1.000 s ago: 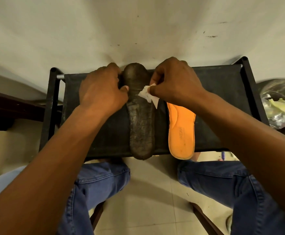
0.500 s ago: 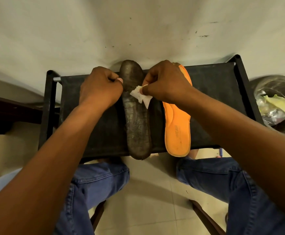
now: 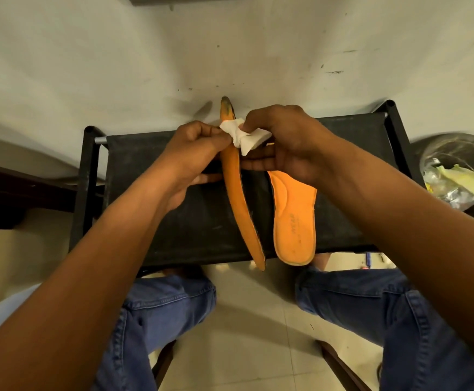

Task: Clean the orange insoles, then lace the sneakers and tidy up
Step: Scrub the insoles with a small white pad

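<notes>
Left hand (image 3: 193,153) and right hand (image 3: 292,145) both pinching white wipe (image 3: 244,136) against raised orange insole (image 3: 237,193), turned on edge above black surface (image 3: 151,193). Second insole (image 3: 293,218) lying flat just beside.

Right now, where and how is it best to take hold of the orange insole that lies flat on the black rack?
Probably at the heel end of the flat insole. It sticks out past the near edge of the black rack, so fingers could pinch it from the near side, thumb on top. Its toe end is hidden under the right hand.
</notes>
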